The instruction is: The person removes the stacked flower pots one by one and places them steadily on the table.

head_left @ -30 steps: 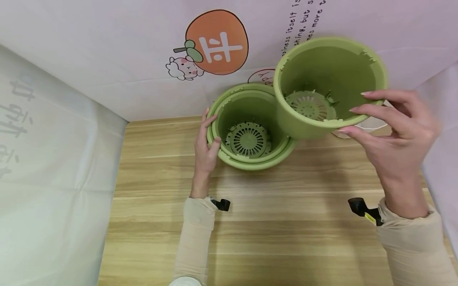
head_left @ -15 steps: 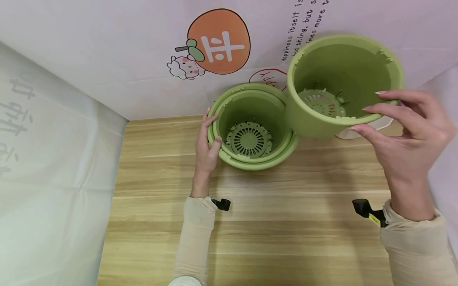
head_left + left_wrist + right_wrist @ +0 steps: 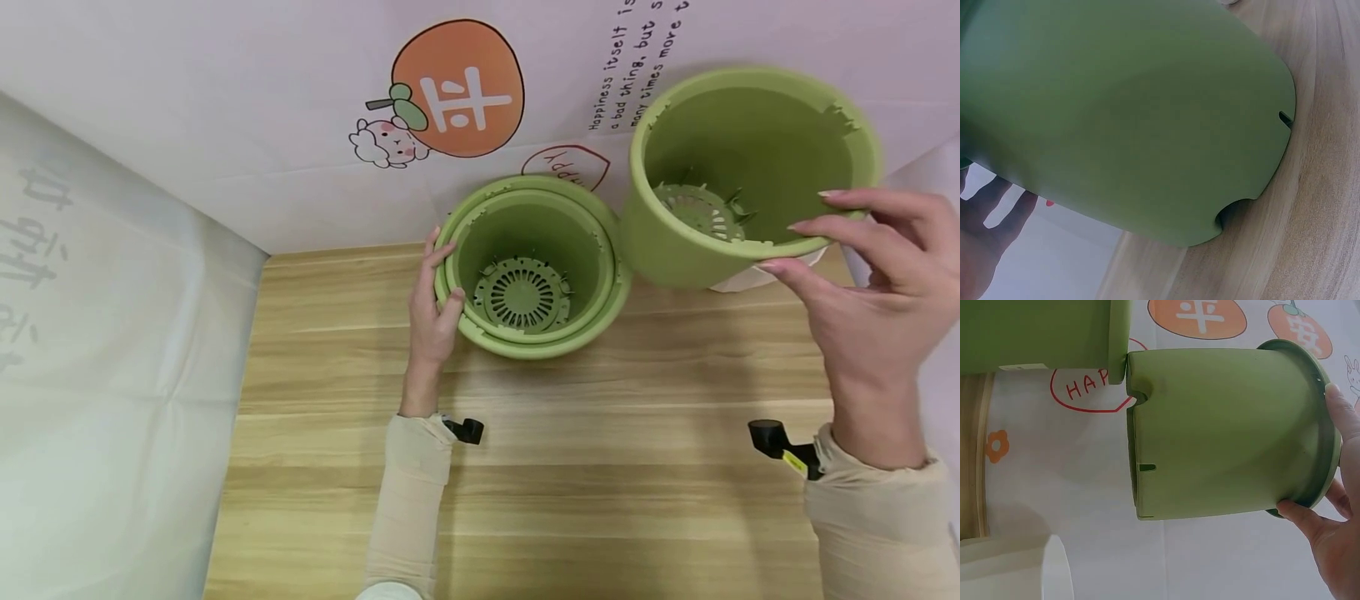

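Observation:
Two green plastic flower pots, one nested in the other, stand on the table with the slotted base of the inner one showing. My left hand grips their rims at the left side. The outer wall of the stack fills most of the left wrist view. A third green flower pot is raised to the right of the stack, its mouth tilted towards the head camera. My right hand pinches this pot's rim, thumb outside and fingertips inside. Notches show at the raised pot's base in the right wrist view.
A white container stands below the raised pot, mostly hidden by it in the head view. Behind the wooden table hangs a white printed cloth, with another pale cloth along the left side.
My right hand has carried the third pot to the right, away from the stack, uncovering more of the stack's right rim. The left hand and the nested pots stay in place.

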The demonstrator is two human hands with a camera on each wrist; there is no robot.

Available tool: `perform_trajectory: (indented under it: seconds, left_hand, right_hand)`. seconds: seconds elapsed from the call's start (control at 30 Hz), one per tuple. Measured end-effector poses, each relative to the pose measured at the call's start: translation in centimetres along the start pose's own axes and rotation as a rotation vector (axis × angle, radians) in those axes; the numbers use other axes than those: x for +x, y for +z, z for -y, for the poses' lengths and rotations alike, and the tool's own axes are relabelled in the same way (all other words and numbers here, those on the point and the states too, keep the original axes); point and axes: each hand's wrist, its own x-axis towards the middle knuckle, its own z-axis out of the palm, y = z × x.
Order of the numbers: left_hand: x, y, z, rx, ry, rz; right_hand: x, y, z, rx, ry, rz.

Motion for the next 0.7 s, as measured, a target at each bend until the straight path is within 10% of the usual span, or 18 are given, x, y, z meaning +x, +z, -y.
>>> perform_trajectory:
  seconds: [0.7]
  left_hand:
    - [-0.2, 0.1, 4.1, 0.001, 0.040, -0.010]
  right_hand:
    - [0.3, -2.3, -0.7, -0.128, 0.072, 0.076]
